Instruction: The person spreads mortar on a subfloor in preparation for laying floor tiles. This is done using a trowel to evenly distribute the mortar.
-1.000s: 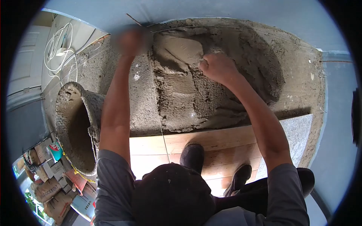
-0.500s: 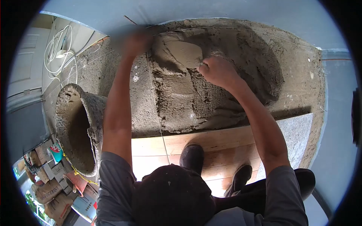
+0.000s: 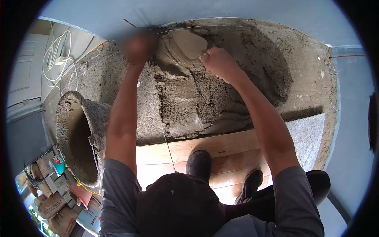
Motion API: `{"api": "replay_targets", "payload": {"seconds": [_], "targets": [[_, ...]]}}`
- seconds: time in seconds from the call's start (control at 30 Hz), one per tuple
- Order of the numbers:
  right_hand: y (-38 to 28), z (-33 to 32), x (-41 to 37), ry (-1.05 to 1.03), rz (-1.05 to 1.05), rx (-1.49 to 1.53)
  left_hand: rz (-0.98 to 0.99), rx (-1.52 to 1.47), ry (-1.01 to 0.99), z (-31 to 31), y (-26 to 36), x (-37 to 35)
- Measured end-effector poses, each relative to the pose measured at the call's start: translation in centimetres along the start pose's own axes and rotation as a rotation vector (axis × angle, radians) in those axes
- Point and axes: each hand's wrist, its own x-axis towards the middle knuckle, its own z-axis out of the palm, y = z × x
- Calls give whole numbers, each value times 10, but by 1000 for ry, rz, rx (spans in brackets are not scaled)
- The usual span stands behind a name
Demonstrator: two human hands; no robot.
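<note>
My right hand [image 3: 220, 61] was closed on one trowel [image 3: 189, 43], its flat blade at the far side of one bed of mortar [image 3: 177, 96]. My left hand [image 3: 138, 47], far left, was blurred; I could not tell its grip. One crusted bucket [image 3: 94, 138] was left, my two shoes [image 3: 198, 166] near.

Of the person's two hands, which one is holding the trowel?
The right hand: its fist is closed at the blade of the trowel. The left hand, blurred, is near the wall, apart from the blade.
</note>
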Motion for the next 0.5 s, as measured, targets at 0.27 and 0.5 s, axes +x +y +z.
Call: {"api": "replay_targets", "payload": {"seconds": [0.27,0.5], "targets": [[-17,-13,-53,5,-163,-241,-2,12,19,5,1,0],[-40,19,-18,55,-39,-35,21,-14,-40,11,-5,-1]]}}
